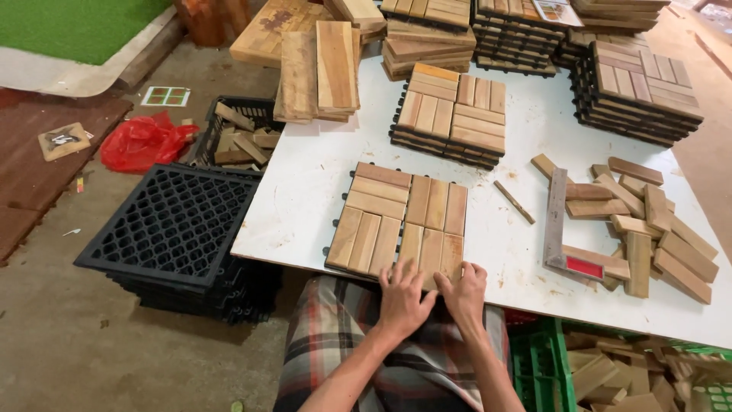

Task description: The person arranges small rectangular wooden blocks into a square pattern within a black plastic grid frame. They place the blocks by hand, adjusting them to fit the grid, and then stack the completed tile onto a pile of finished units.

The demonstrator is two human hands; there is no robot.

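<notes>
A square wooden deck tile (396, 217), made of short slats on a black plastic grid, lies flat near the front edge of the white table (305, 191). My left hand (402, 299) and my right hand (464, 291) rest side by side on the tile's near right corner. The fingers of both press flat on the slats there. Neither hand holds a loose piece.
Loose wooden slats (648, 221) and a metal try square (557, 225) lie at the table's right. Stacks of finished tiles (454, 114) fill the back. Black plastic grids (171, 229) are piled on the floor at left. A green crate of offcuts (602, 374) stands below right.
</notes>
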